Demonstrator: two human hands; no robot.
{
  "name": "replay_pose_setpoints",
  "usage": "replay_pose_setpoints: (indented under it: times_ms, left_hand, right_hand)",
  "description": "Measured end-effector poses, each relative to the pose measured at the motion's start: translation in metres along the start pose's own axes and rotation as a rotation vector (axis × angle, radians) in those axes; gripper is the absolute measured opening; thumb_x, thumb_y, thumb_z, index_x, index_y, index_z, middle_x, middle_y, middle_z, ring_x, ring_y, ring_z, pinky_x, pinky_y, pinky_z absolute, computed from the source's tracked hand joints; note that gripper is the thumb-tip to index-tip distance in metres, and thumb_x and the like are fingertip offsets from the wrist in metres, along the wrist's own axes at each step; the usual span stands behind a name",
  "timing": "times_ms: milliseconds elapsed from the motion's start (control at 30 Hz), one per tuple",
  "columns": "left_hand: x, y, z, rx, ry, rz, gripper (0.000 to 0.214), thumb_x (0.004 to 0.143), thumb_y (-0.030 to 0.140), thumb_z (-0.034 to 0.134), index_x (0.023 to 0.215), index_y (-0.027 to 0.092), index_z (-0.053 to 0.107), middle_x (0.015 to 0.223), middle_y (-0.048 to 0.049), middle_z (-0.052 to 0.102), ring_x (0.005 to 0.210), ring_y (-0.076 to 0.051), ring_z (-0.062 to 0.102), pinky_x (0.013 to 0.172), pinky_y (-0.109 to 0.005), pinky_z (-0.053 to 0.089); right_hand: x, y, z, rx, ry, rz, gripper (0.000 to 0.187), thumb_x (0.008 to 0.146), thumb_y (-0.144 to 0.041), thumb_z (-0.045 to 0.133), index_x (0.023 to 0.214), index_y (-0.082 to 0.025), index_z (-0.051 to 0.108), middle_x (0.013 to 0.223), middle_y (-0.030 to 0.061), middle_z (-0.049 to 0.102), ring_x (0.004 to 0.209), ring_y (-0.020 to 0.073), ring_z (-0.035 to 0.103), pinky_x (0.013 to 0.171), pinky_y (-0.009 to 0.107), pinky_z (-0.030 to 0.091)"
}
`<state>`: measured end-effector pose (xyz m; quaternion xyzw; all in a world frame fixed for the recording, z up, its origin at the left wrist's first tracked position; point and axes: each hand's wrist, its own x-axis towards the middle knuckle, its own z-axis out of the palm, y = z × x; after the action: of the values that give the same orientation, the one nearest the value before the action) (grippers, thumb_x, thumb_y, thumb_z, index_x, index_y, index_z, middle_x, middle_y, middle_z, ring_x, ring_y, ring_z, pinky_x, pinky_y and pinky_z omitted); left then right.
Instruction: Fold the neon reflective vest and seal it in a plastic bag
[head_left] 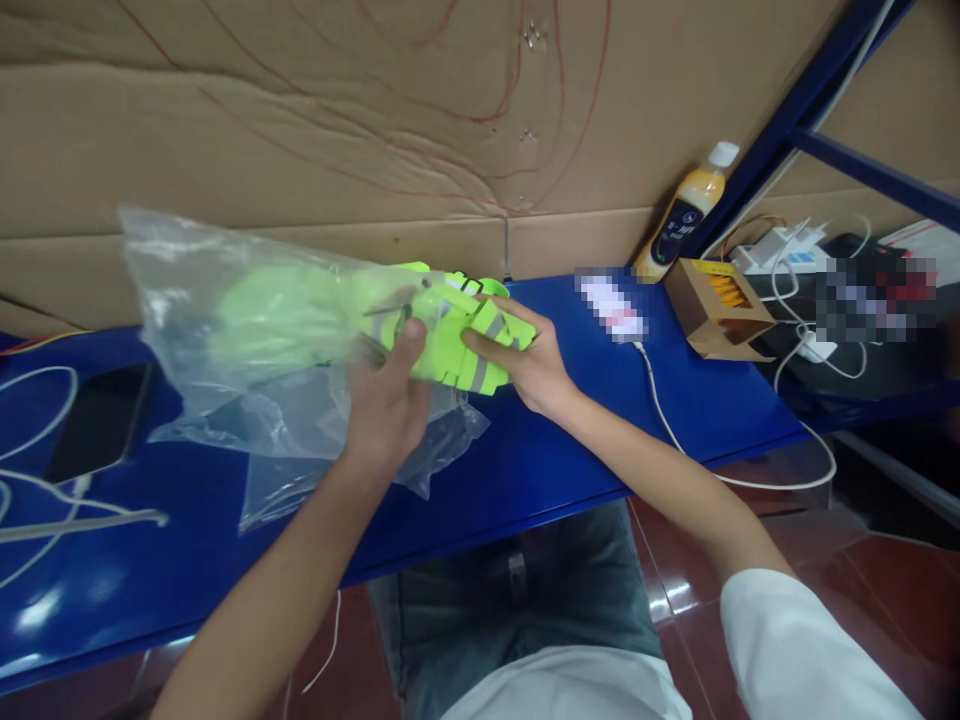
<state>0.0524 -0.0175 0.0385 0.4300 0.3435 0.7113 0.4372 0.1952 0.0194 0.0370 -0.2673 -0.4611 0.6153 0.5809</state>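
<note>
While seated at blue tabletop (570, 440), jeans and white shirt nearest the lens. Left hand (386, 400) raised above the tabletop edge, closed on clear plastic bag (225, 330), thumb pressed on top at the bag mouth. Right hand (521, 360) just beside, fingers clamped on folded neon-green reflective vest (457, 335), grey stripes showing. Vest partly inside the bag, right end sticking out, held above the tabletop. Hands near each other, not touching. Left of the bag, dark phone (101, 420) flat beside white cables (45, 500). Right, white charging cable (675, 420) trailing off the edge. Farther back, small open cardboard box (716, 305), orange drink bottle (686, 215) leaning at cardboard wall (300, 120).
</note>
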Motion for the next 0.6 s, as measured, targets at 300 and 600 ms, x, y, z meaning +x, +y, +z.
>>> replay_pose_setpoints:
  times_ms: [300, 600]
  left_hand:
    - [-0.014, -0.012, 0.009, 0.207, 0.057, -0.057, 0.053, 0.078, 0.065, 0.091, 0.112, 0.031, 0.07, 0.109, -0.0053, 0.08, 0.124, -0.029, 0.075, 0.106, -0.05, 0.066]
    - [-0.009, -0.006, 0.006, 0.284, 0.087, 0.011, 0.045, 0.083, 0.067, 0.085, 0.109, 0.034, 0.071, 0.115, -0.0034, 0.08, 0.134, -0.031, 0.071, 0.11, -0.053, 0.066]
  right_hand:
    - [-0.005, 0.002, 0.008, -0.085, 0.11, 0.014, 0.048, 0.064, -0.048, 0.1, 0.089, -0.024, 0.067, 0.086, -0.0034, 0.071, 0.079, 0.0148, 0.065, 0.075, 0.03, 0.059]
    - [-0.017, 0.002, 0.008, -0.38, -0.008, -0.196, 0.039, 0.085, -0.048, 0.087, 0.103, -0.025, 0.061, 0.094, -0.0011, 0.069, 0.086, 0.0167, 0.064, 0.078, 0.031, 0.058]
